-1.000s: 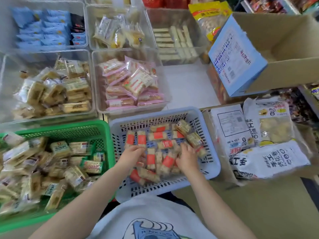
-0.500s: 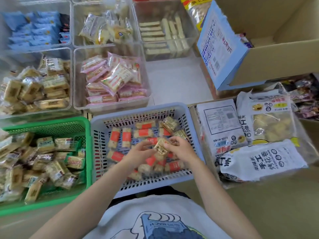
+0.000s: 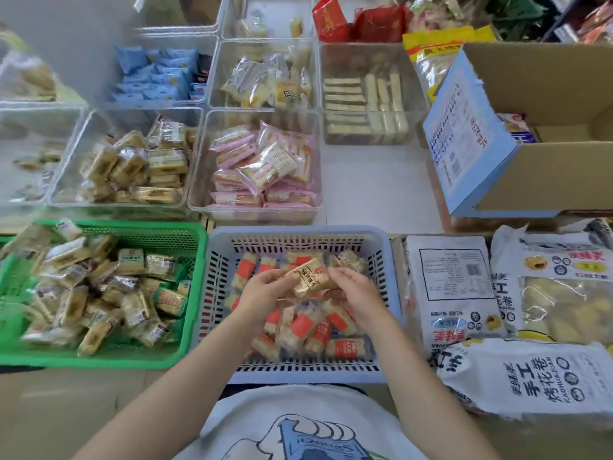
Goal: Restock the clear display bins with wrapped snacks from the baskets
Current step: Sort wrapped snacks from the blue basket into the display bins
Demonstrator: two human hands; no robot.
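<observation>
Am holding one gold-wrapped snack btwn both hands over blue basket. L hand & R hand each pinching an end, label up, prob. to check type. Red-label snacks lying just below. Beyond, clear bin w/ similar tan packs, likely target.

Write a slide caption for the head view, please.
Both hands hold one gold-wrapped snack bar above the pale blue plastic basket.

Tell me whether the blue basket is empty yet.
Not empty: the blue basket holds many red-labelled snacks beneath both hands.
</observation>
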